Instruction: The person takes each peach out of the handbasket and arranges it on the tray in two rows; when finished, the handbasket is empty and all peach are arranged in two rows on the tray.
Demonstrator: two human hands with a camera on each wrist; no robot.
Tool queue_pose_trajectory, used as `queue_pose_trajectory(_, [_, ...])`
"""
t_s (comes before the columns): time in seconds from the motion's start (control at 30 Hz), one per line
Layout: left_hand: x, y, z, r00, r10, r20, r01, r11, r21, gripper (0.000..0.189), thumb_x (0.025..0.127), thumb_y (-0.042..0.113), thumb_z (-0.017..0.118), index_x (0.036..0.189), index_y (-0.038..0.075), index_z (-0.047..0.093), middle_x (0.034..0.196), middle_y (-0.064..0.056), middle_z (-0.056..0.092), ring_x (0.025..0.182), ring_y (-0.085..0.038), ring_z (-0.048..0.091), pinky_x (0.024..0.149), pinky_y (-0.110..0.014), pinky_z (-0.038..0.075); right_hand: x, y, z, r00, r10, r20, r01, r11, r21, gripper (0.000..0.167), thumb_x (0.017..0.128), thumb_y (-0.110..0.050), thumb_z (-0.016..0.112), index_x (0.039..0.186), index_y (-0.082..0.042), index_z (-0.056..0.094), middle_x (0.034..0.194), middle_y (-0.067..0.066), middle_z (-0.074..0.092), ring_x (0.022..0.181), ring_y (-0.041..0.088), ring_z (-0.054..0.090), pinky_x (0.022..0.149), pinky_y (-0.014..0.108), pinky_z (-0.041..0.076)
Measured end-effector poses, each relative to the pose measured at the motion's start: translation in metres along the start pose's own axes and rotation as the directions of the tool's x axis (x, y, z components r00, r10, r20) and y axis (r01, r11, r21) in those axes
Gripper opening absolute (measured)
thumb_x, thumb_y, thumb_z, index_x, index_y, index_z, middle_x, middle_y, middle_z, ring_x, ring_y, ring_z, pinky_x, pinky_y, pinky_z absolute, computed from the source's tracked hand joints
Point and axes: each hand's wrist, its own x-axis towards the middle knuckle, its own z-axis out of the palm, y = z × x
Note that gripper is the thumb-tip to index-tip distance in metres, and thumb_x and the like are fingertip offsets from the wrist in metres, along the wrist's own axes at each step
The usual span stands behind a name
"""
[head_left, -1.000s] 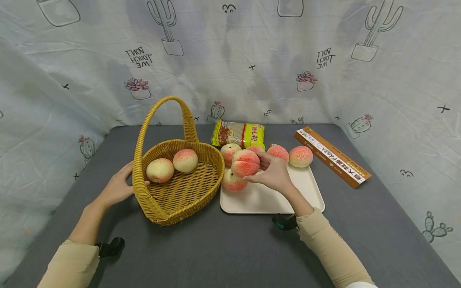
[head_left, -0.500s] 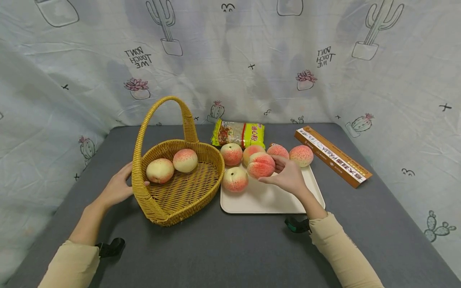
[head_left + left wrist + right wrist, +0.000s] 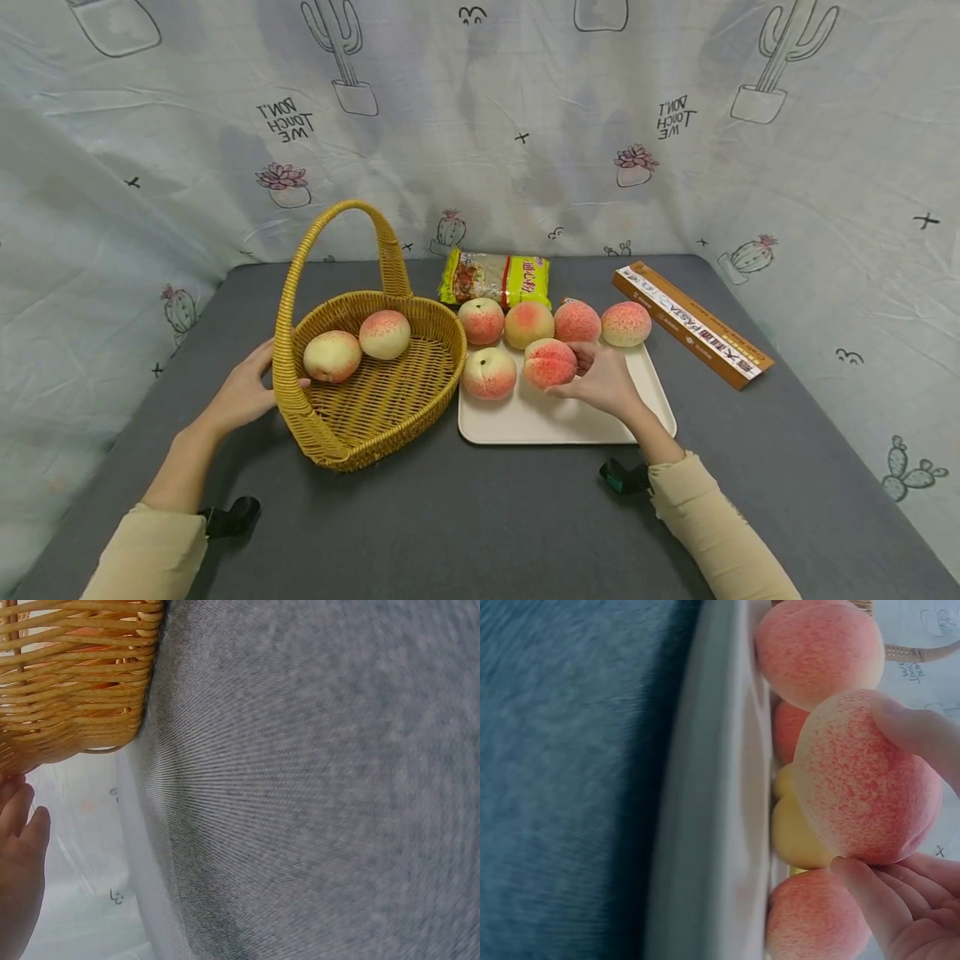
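Note:
My right hand (image 3: pixel 606 382) holds a pink peach (image 3: pixel 550 364) between thumb and fingers, over the cream tray (image 3: pixel 555 432). In the right wrist view, the thumb presses one side of this peach (image 3: pixel 859 780) and the fingertips the other. Just left of it, a paler peach (image 3: pixel 490 374) sits on the tray. Several more peaches line the tray's back edge, among them a yellowish peach (image 3: pixel 529 325). My left hand (image 3: pixel 243 390) grips the left side of the wicker basket (image 3: pixel 397 429), thumb tip over the rim. Two peaches, one blushed peach (image 3: pixel 332 357) and another peach (image 3: pixel 385 334), lie inside.
Behind the tray lies a yellow bag of pasta (image 3: pixel 497 280). A long brown pasta box (image 3: pixel 692 325) lies slanted at the back right. The basket's tall arched handle (image 3: pixel 330 218) rises near my left hand. A grey cloth (image 3: pixel 465 525) covers the table; a printed curtain hangs behind.
My right hand has moved right and down with the peach, from over the tray's left peaches to low over its middle. My left hand stays at the basket.

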Motion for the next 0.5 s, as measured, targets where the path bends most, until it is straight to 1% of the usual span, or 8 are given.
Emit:
queue_pose_trajectory(0.17, [-0.0003, -0.0003, 0.0005, 1.000, -0.010, 0.005, 0.010, 1.000, 0.004, 0.081, 0.087, 0.027, 0.074, 0.151, 0.002, 0.032, 0.155, -0.030, 0.018, 0.137, -0.054, 0.022, 0.099, -0.075, 0.026, -0.0005, 0.0055, 0.0026, 1.000, 0.007, 0.015, -0.006, 0.998, -0.065, 0.062, 0.063, -0.013, 0.091, 0.114, 0.010, 0.065, 0.103, 0.021, 0.070, 0.092, 0.030, 0.069, 0.078, 0.037, 0.059])
queue_pose_trajectory(0.23, [-0.0004, -0.0002, 0.0003, 1.000, -0.013, 0.006, 0.013, 1.000, 0.006, 0.082, 0.087, 0.027, 0.074, 0.152, 0.002, 0.031, 0.155, -0.030, 0.017, 0.137, -0.054, 0.021, 0.099, -0.075, 0.026, -0.0004, 0.0074, 0.0036, 1.000, 0.022, 0.023, -0.020, 0.996, -0.084, 0.062, 0.063, -0.015, 0.092, 0.114, 0.008, 0.066, 0.102, 0.019, 0.071, 0.092, 0.028, 0.069, 0.077, 0.036, 0.059])
queue_pose_trajectory(0.5, [-0.0007, 0.0004, 0.0003, 1.000, -0.003, -0.001, 0.003, 1.000, 0.005, 0.080, 0.087, 0.028, 0.073, 0.151, 0.002, 0.032, 0.155, -0.030, 0.018, 0.136, -0.055, 0.023, 0.098, -0.075, 0.027, -0.0005, 0.0080, 0.0068, 0.997, 0.052, 0.053, -0.046, 0.993, -0.112, 0.069, 0.063, -0.018, 0.092, 0.121, 0.007, 0.064, 0.105, 0.019, 0.071, 0.095, 0.029, 0.070, 0.079, 0.039, 0.059])
